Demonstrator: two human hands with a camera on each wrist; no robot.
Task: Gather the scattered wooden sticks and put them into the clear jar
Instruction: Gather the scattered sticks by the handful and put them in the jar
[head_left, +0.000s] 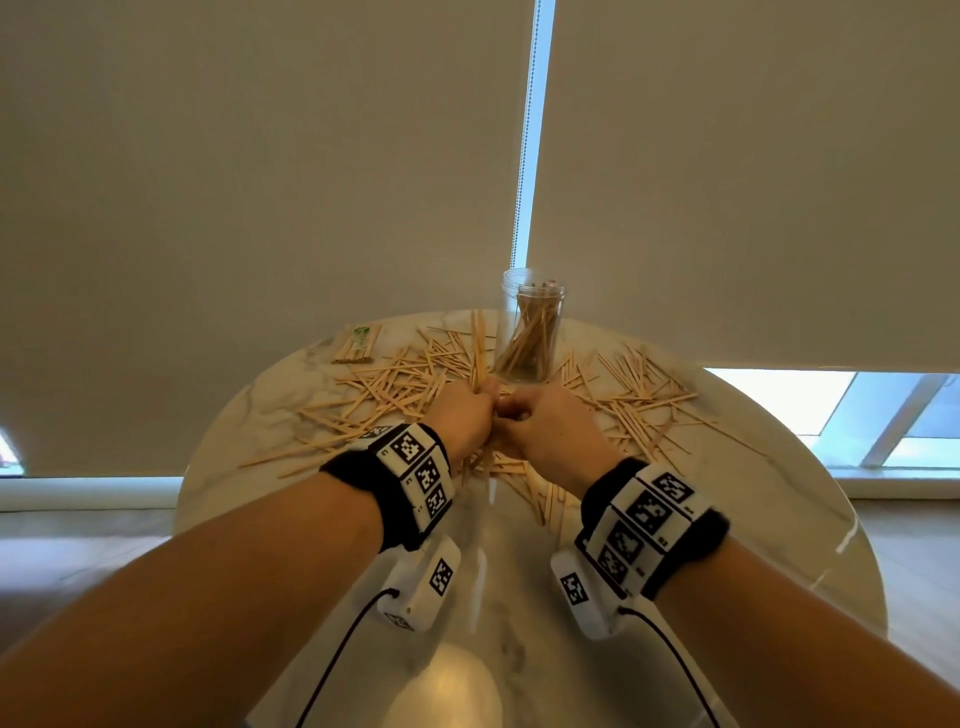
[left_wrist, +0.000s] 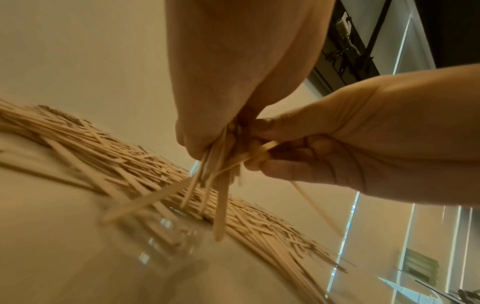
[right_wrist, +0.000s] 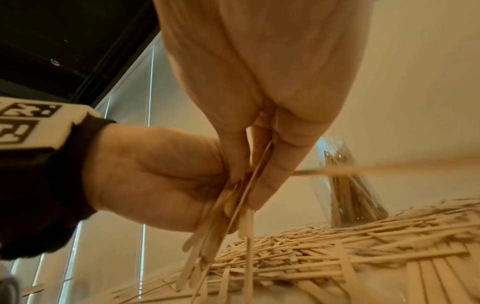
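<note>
Above the middle of the round marble-patterned table (head_left: 727, 519), just in front of the tall clear plastic jar (head_left: 530, 327) — already part-filled with sticks, upright at the far edge. Left hand (head_left: 460, 415) curled round a small bundle of thin pale wooden sticks (left_wrist: 218, 185), ends hanging down, likely to keep them aligned for the jar mouth. Right hand (head_left: 550, 421) touching it, fingers pinching what seems one or two sticks — blurred — probably feeding them into the bundle. Scattered wooden sticks (head_left: 395, 384) strewn both sides of the jar, most of the gathering not yet done
</note>
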